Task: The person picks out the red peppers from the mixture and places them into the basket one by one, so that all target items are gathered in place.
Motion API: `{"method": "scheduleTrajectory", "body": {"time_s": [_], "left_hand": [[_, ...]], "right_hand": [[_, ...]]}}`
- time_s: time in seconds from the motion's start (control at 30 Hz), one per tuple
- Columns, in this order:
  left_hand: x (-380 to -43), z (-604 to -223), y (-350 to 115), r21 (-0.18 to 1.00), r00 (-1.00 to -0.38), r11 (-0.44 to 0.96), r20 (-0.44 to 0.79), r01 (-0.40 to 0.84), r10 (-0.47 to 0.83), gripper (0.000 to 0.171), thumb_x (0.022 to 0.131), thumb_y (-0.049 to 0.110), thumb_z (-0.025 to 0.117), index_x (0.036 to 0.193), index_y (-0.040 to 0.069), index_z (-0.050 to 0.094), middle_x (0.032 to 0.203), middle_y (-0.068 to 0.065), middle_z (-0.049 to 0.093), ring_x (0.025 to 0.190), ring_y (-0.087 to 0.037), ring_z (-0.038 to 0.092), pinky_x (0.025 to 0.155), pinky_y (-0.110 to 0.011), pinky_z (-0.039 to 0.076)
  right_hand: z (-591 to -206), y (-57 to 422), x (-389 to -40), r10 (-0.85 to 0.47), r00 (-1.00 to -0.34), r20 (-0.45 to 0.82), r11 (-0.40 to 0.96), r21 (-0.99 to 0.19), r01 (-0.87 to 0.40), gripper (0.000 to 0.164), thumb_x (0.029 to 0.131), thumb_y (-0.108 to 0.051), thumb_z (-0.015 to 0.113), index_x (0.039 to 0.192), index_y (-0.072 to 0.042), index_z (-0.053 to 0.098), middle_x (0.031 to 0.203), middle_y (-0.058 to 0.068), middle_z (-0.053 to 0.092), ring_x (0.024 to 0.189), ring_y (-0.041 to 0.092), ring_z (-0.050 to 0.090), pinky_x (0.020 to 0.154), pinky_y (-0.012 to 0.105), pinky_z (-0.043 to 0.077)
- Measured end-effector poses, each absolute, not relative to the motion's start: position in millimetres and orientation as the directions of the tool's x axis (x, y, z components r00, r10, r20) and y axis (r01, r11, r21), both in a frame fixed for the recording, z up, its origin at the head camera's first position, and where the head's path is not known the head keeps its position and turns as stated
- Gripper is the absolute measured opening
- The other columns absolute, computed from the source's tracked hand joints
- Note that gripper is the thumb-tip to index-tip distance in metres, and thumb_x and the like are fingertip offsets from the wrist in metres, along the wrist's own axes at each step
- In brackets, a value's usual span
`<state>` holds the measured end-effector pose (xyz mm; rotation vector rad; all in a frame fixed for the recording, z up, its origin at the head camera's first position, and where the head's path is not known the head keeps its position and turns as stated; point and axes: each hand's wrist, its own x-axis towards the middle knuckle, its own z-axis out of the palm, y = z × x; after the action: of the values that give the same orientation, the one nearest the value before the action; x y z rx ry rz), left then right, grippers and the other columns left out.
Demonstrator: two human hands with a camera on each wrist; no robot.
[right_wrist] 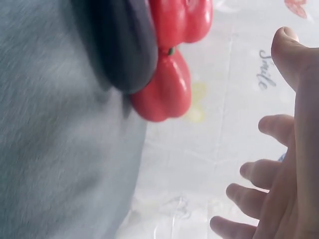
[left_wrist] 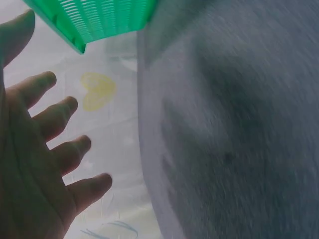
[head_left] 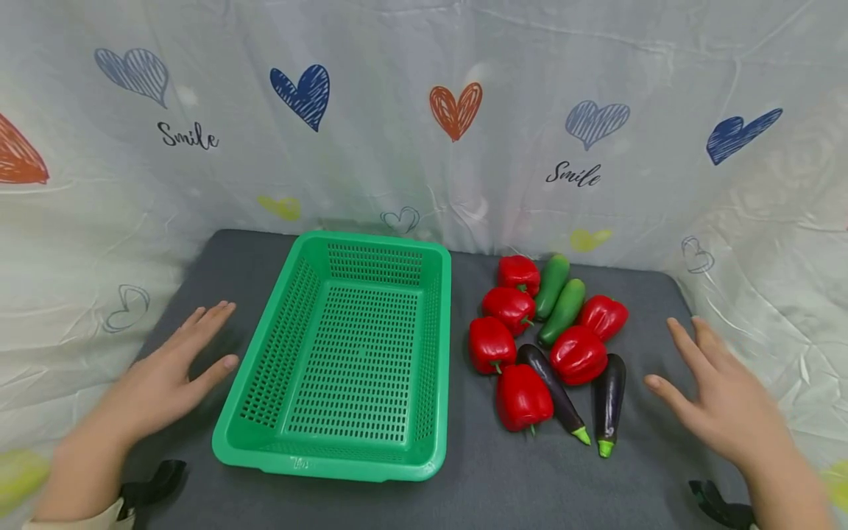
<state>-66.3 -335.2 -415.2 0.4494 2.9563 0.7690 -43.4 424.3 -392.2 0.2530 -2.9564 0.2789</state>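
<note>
A green perforated plastic basket (head_left: 437, 368) stands left of centre on the grey cloth, with nothing in it. To its right lie several red bell peppers (head_left: 524, 398), two green cucumbers (head_left: 562, 313) and two dark eggplants (head_left: 609, 401) with green tips, grouped together. My left hand (head_left: 162, 379) hovers beside the basket's left side, fingers spread and holding nothing; the left wrist view shows a corner of the basket (left_wrist: 107, 20) above the fingers. Off to the right of the vegetables is my right hand (head_left: 725, 397), fingers extended and apart from the nearest eggplant (right_wrist: 124, 45).
The grey-covered table (head_left: 510, 486) reaches back to a whitish curtain (head_left: 371, 147) printed with hearts and the word Smile. The same curtain hangs along both sides. A black strap (head_left: 155, 482) circles the left wrist, and another black strap (head_left: 718, 504) the right.
</note>
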Motion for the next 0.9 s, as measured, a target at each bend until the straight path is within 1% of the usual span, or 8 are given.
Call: {"method": "scheduleTrajectory", "body": {"time_s": [0.07, 0.17, 0.23, 0.33, 0.47, 0.67, 0.77, 0.9], "left_hand": [[-67, -414, -333, 0.526, -0.961, 0.817, 0.002, 0.237, 0.278, 0.082, 0.112, 0.038, 0.064, 0.176, 0.039, 0.013, 0.183, -0.005, 0.014, 0.166, -0.044, 0.017, 0.098, -0.083, 0.035], [-67, -413, -329, 0.576, -0.960, 0.785, -0.002, 0.228, 0.281, 0.079, 0.113, 0.035, 0.062, 0.176, 0.041, 0.015, 0.181, -0.013, 0.022, 0.156, -0.056, 0.033, 0.099, -0.082, 0.038], [-68, -413, -326, 0.592, -0.960, 0.771, 0.012, 0.233, 0.281, 0.076, 0.113, 0.032, 0.062, 0.175, 0.041, 0.019, 0.178, -0.016, 0.028, 0.149, -0.059, 0.041, 0.100, -0.080, 0.041], [-68, -413, -323, 0.609, -0.959, 0.754, 0.041, 0.247, 0.281, 0.071, 0.113, 0.029, 0.062, 0.174, 0.037, 0.026, 0.175, -0.018, 0.036, 0.147, -0.057, 0.045, 0.100, -0.078, 0.042], [-70, -413, -316, 0.639, -0.955, 0.722, 0.074, 0.265, 0.286, 0.066, 0.113, 0.026, 0.061, 0.173, 0.033, 0.033, 0.173, -0.019, 0.039, 0.149, -0.057, 0.043, 0.101, -0.077, 0.040], [-75, -417, -307, 0.654, -0.948, 0.695, 0.119, 0.299, 0.296, 0.061, 0.113, 0.024, 0.063, 0.170, 0.026, 0.042, 0.171, -0.019, 0.042, 0.150, -0.056, 0.042, 0.102, -0.077, 0.040], [-75, -419, -303, 0.647, -0.946, 0.696, 0.146, 0.312, 0.289, 0.061, 0.112, 0.023, 0.064, 0.170, 0.025, 0.042, 0.167, -0.017, 0.048, 0.146, -0.052, 0.048, 0.100, -0.070, 0.044], [-75, -423, -295, 0.651, -0.935, 0.673, 0.207, 0.352, 0.288, 0.069, 0.111, 0.016, 0.066, 0.172, 0.026, 0.037, 0.165, -0.011, 0.051, 0.142, -0.033, 0.056, 0.104, -0.038, 0.049]], "right_hand": [[-390, 420, -45, -0.174, -0.969, 0.176, 0.964, -0.170, -0.204, 0.103, 0.096, -0.048, 0.081, 0.176, -0.016, 0.025, 0.172, 0.036, 0.025, 0.139, 0.068, 0.045, 0.095, 0.083, 0.041], [-387, 412, -46, -0.199, -0.964, 0.174, 0.960, -0.164, -0.228, 0.102, 0.096, -0.048, 0.082, 0.175, -0.015, 0.027, 0.170, 0.036, 0.031, 0.122, 0.070, 0.057, 0.087, 0.080, 0.047], [-386, 407, -46, -0.218, -0.957, 0.193, 0.956, -0.157, -0.250, 0.100, 0.094, -0.047, 0.083, 0.174, -0.015, 0.031, 0.168, 0.035, 0.035, 0.113, 0.069, 0.063, 0.081, 0.077, 0.050], [-385, 398, -48, -0.236, -0.943, 0.236, 0.948, -0.157, -0.276, 0.098, 0.092, -0.046, 0.085, 0.171, -0.014, 0.038, 0.168, 0.031, 0.039, 0.124, 0.062, 0.062, 0.079, 0.075, 0.053], [-384, 385, -54, -0.260, -0.920, 0.294, 0.935, -0.162, -0.316, 0.091, 0.090, -0.044, 0.088, 0.165, -0.010, 0.049, 0.168, 0.025, 0.044, 0.148, 0.050, 0.049, 0.086, 0.076, 0.053], [-387, 363, -64, -0.316, -0.880, 0.354, 0.903, -0.171, -0.393, 0.083, 0.084, -0.036, 0.092, 0.154, -0.005, 0.061, 0.155, 0.024, 0.059, 0.139, 0.049, 0.058, 0.089, 0.073, 0.054], [-390, 351, -68, -0.352, -0.849, 0.394, 0.880, -0.169, -0.444, 0.077, 0.080, -0.030, 0.094, 0.148, -0.005, 0.067, 0.145, 0.021, 0.068, 0.126, 0.046, 0.068, 0.089, 0.069, 0.056], [-393, 337, -75, -0.407, -0.799, 0.441, 0.842, -0.158, -0.516, 0.066, 0.079, -0.024, 0.093, 0.139, -0.005, 0.073, 0.129, 0.014, 0.077, 0.104, 0.038, 0.074, 0.084, 0.060, 0.060]]}}
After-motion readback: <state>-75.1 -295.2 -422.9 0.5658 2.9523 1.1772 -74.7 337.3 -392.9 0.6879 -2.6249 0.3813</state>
